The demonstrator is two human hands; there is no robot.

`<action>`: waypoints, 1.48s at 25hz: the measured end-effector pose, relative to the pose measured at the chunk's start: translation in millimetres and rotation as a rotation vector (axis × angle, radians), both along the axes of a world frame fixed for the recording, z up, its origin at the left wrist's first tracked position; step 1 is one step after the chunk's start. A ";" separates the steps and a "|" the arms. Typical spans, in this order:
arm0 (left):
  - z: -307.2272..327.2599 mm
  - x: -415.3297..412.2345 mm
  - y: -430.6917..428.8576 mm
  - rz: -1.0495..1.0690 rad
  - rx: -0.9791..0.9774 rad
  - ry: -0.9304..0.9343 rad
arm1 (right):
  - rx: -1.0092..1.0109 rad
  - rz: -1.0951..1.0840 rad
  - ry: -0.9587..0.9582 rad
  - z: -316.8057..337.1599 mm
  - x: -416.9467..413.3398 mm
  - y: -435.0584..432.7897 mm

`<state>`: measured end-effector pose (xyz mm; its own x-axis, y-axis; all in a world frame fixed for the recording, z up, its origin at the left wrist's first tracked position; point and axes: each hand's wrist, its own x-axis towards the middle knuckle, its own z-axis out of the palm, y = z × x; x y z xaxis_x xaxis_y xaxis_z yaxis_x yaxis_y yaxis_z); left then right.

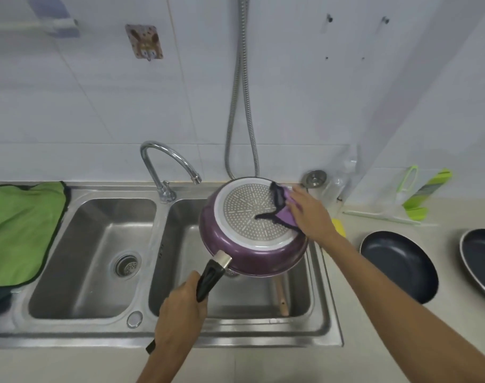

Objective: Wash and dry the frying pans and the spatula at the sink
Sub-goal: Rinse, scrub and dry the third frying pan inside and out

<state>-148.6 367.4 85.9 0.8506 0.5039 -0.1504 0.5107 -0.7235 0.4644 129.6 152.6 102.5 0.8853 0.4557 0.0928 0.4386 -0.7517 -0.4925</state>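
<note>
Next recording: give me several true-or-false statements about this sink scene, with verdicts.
1. The left hand grips the black handle of the purple frying pan. True.
2. The pan's inside faces up. False: its perforated base faces up.
3. The right hand presses a purple cloth on the pan's base. True.
4. The green cloth lies in a basin. False: it lies on the left ledge of the steel sink.

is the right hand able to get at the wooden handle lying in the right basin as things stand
Probably not directly: the purple pan, held upturned by the left hand, hangs over the wooden handle, and the right hand is pressing a cloth on the pan's base.
</note>
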 end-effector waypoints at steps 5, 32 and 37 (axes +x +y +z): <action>-17.4 2.3 -2.9 -0.010 -0.200 -0.034 | 0.090 -0.016 -0.231 -27.7 -139.1 8.0; -10.5 -28.9 -27.1 -0.051 -1.074 0.126 | -0.382 -0.690 0.242 -81.0 -180.0 -114.0; -13.8 -5.4 -60.5 -0.123 -0.994 0.049 | 0.350 -0.575 0.367 0.8 -247.2 -23.6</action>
